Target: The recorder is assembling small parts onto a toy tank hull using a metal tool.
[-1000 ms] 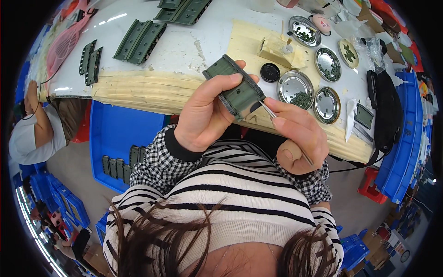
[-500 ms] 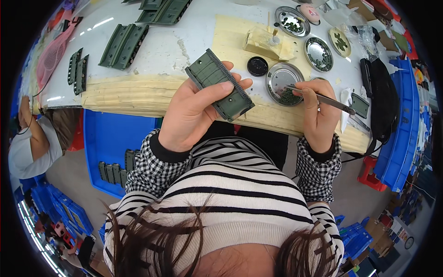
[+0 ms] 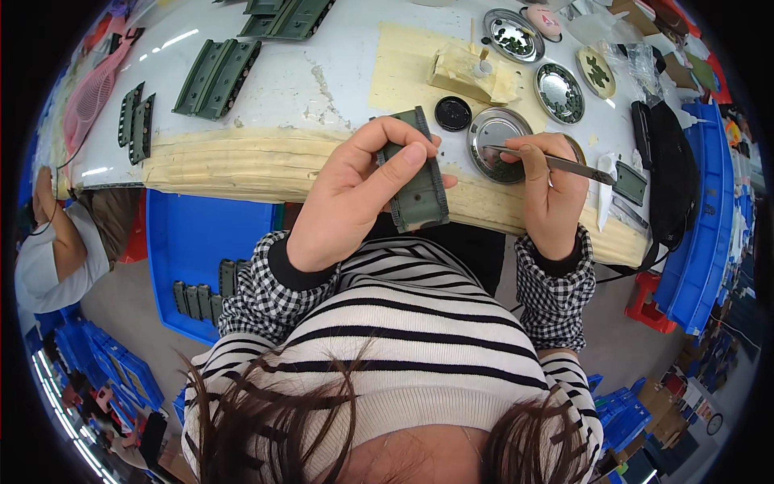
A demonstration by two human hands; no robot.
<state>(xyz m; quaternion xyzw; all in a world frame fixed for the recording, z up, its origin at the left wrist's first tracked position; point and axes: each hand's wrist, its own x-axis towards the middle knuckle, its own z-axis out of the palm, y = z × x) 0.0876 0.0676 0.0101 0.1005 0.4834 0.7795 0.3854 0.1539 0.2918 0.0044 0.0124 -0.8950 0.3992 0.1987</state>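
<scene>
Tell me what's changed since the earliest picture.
The right hand carried the tweezers rightward, from the green part to the round metal dish. The left hand turned the part, so its length runs more nearly up the picture. Both hands kept their holds; the green panels on the table stayed.

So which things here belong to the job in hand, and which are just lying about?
Seemingly part of the job:
green part, in the left hand
tweezers, in the right hand
steel dish under the tweezer tips

Probably just lying about:
pink mesh item, far left
black bag-like item, right
</scene>
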